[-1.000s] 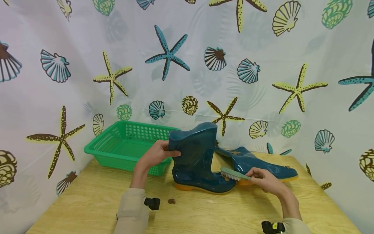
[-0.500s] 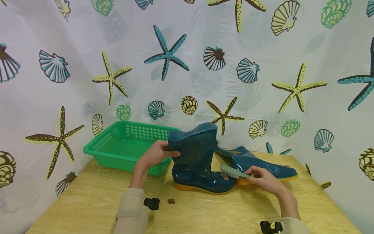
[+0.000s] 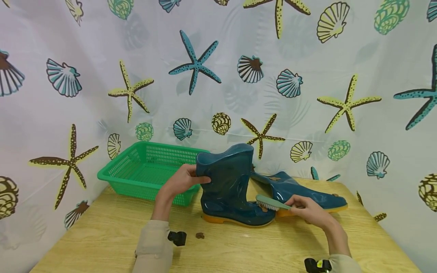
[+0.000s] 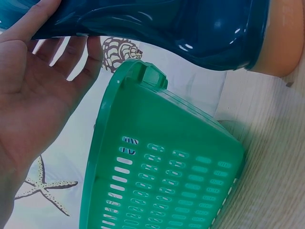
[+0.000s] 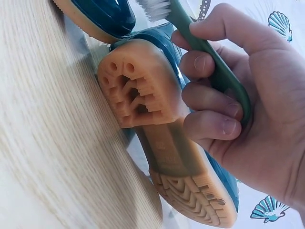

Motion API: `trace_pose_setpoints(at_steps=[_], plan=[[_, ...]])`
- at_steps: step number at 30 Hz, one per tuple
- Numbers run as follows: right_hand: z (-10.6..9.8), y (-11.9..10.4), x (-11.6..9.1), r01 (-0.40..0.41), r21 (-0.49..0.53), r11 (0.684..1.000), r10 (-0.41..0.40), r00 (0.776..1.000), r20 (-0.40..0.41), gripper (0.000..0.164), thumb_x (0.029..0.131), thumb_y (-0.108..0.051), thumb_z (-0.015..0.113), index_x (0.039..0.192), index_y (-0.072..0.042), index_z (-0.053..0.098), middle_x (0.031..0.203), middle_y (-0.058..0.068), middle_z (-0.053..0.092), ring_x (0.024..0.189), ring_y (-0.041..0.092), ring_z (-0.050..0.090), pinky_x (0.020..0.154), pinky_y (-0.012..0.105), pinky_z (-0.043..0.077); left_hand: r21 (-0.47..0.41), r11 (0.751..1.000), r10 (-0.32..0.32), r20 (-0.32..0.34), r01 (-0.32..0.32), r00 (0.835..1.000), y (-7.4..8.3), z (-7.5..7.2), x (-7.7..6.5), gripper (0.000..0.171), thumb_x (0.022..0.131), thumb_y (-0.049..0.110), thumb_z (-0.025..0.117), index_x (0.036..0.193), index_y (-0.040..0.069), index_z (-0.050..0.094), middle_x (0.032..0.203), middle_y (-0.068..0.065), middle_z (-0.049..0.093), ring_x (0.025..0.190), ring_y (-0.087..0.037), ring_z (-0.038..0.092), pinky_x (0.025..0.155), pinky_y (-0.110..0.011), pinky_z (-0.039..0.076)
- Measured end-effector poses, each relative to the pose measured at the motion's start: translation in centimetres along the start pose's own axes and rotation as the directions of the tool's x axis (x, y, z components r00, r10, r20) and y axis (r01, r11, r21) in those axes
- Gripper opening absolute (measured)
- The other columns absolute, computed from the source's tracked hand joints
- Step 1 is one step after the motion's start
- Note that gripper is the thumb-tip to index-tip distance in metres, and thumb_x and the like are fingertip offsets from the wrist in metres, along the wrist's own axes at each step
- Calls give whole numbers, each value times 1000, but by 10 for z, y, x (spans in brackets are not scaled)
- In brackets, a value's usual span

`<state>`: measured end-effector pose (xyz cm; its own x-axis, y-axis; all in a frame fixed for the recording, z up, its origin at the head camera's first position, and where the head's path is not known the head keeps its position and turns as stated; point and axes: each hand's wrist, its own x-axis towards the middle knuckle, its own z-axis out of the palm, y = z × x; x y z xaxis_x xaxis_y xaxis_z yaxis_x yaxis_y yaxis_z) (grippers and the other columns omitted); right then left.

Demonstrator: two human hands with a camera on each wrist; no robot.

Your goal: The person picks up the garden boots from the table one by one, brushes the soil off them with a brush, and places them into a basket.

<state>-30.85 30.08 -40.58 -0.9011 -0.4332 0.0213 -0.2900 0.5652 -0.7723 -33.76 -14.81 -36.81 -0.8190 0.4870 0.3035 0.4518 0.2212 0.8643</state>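
A dark blue rubber boot with an orange sole stands upright on the table. My left hand grips its shaft near the top, thumb on the near side, fingers behind; the left wrist view shows the hand against the boot. In my right hand is a green brush, its pale bristles at the boot's toe, over a brown smear. The right wrist view shows fingers curled round the brush handle. Whether the bristles touch is hard to tell.
Behind and right, a second blue boot lies on its side with brown patches; its ridged sole faces the right wrist camera. A green basket stands left of the upright boot. A brown crumb lies on the table.
The brush has shifted slightly over the boot's toe, its head now a little further left. The left hand and the upright boot stay practically still.
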Motion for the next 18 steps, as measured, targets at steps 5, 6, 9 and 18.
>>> trace_pose_setpoints(at_steps=[5, 6, 9, 18], plan=[[-2, -4, -1, -23, 23, 999, 23, 1000, -5, 23, 101, -18, 55, 114, 1, 60, 81, 5, 60, 46, 4, 27, 42, 22, 31, 8, 1000, 9, 8, -9, 1000, 0, 0, 2, 33, 93, 23, 72, 124, 12, 70, 122, -11, 70, 110, -22, 66, 95, -42, 52], [-3, -6, -1, -21, 19, 1000, 21, 1000, -7, 23, 100, -17, 55, 114, 1, 60, 81, 5, 59, 47, 5, 29, 43, 23, 32, 11, 1000, 12, 7, -12, 1000, 0, 0, 2, 33, 93, 23, 72, 124, 12, 71, 121, -11, 70, 110, -22, 67, 95, -41, 53], [-6, -12, -2, -4, -5, 1000, 4, 1000, 3, 23, 99, -16, 57, 113, 2, 61, 81, 7, 58, 52, 7, 35, 47, 26, 35, 17, 999, 27, 8, -27, 1000, 0, -1, 3, 32, 93, 22, 71, 124, 12, 70, 122, -11, 70, 109, -22, 67, 94, -40, 53], [-7, -18, -3, -71, -46, 996, 74, 995, 70, 23, 96, -18, 60, 114, -2, 60, 85, 5, 61, 45, 7, 26, 42, 22, 27, 30, 999, 21, 15, -21, 1000, -1, -1, 1, 33, 93, 23, 71, 125, 12, 70, 123, -11, 70, 111, -22, 66, 94, -39, 53]])
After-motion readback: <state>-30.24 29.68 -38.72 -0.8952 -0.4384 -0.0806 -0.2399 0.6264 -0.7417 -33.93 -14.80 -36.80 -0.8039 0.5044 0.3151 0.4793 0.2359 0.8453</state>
